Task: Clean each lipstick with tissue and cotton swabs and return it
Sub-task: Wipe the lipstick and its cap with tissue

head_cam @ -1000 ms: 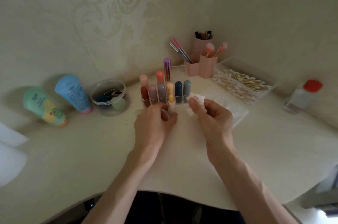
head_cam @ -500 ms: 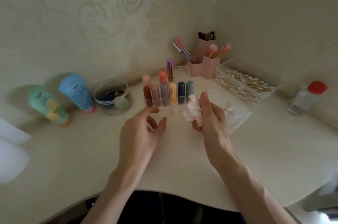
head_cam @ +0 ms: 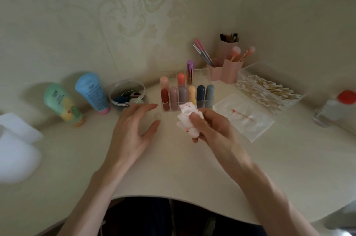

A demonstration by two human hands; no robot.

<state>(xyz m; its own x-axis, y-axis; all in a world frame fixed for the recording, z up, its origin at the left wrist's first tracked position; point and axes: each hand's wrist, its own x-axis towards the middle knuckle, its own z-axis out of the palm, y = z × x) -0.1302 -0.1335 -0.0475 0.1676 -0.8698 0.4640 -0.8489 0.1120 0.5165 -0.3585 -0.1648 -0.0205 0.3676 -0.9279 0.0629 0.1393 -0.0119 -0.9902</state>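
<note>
Several lipsticks stand in a clear organizer (head_cam: 203,103) at the desk's back; the yellow lipstick (head_cam: 192,94) is in the front row. My right hand (head_cam: 213,129) grips a crumpled white tissue (head_cam: 187,120) with red stains, just in front of the organizer. My left hand (head_cam: 133,129) hovers over the desk with fingers spread and loosely curved, holding nothing. A small clear cap (head_cam: 158,115) lies on the desk between its thumb and forefinger. A used cotton swab (head_cam: 243,115) with a red tip lies on a clear tray (head_cam: 231,106) to the right.
A clear box of cotton swabs (head_cam: 269,91) and pink brush holders (head_cam: 225,71) stand at the back right. A red-capped bottle (head_cam: 335,107) is far right. A round clear container (head_cam: 127,93), blue tube (head_cam: 92,93) and green tube (head_cam: 61,103) sit at left.
The yellow lipstick went back into the organizer's front row. My left hand let go and drew back, open. My right hand crumpled the tissue and pulled it toward me.
</note>
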